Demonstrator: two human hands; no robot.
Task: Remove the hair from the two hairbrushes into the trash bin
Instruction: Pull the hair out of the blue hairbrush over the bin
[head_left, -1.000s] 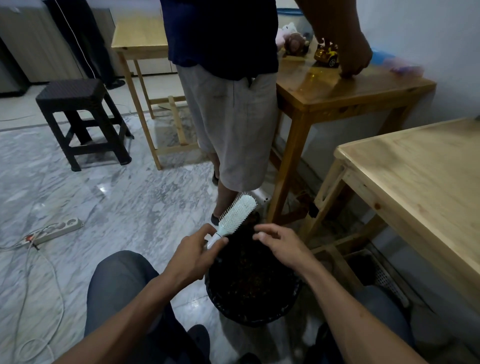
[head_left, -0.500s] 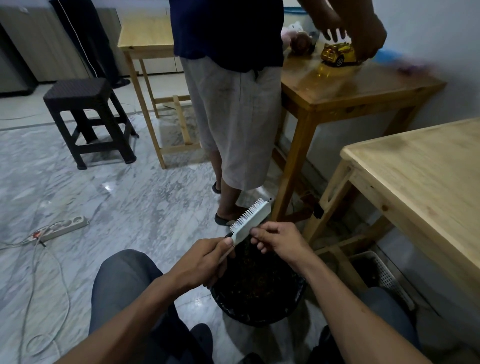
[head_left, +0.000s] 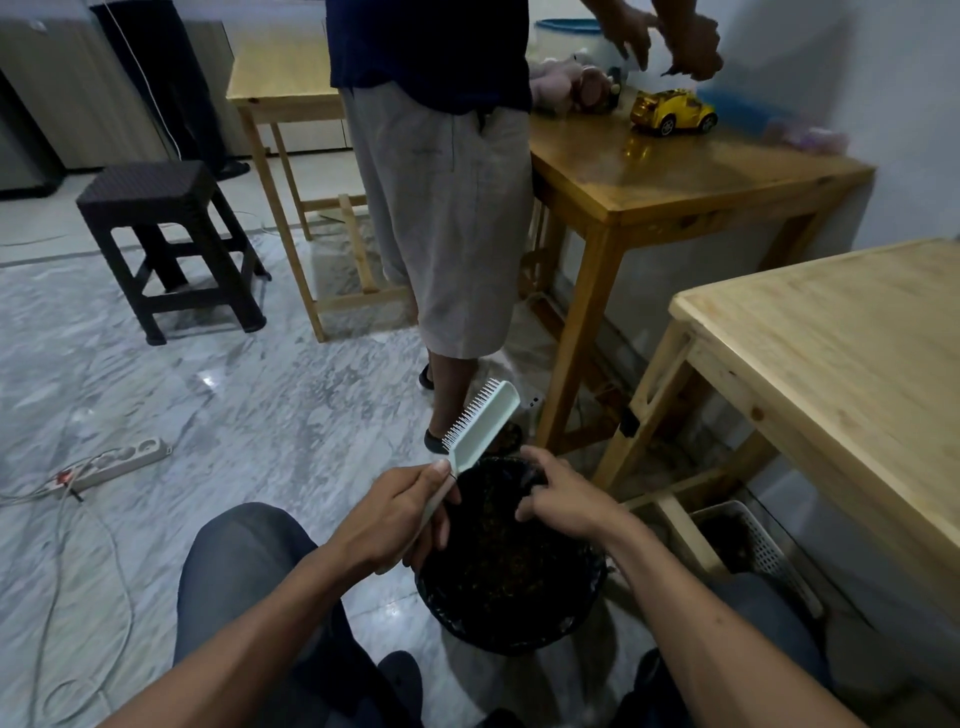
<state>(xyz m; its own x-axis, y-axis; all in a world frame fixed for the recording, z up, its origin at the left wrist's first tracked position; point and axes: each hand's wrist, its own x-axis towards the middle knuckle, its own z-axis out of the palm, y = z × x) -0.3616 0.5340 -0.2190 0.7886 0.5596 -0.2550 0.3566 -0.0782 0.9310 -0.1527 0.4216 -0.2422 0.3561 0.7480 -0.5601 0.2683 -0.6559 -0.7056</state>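
The hairbrush (head_left: 480, 423) is gripped by the left hand (head_left: 395, 517) at lower center, over the trash bin (head_left: 511, 566). Right hand (head_left: 563, 493) fingers are pinched on dark hair. Another person's legs (head_left: 447, 249) are crowded just behind, tables (head_left: 675, 176) at right.

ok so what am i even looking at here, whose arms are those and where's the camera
There is no robot here. The camera sits on a person's head and looks forward and down, so the two arms reaching in from the bottom are that person's own, with the knees below them.

The left hand grips the handle of a pale hairbrush, bristles pointing up and to the left. The right hand hangs over the black trash bin on the marble floor, fingers curled down; whether it pinches any hair is too dark to tell.

Another person stands beyond the bin at a wooden table that carries a yellow toy car. A black stool and a power strip are on the left.
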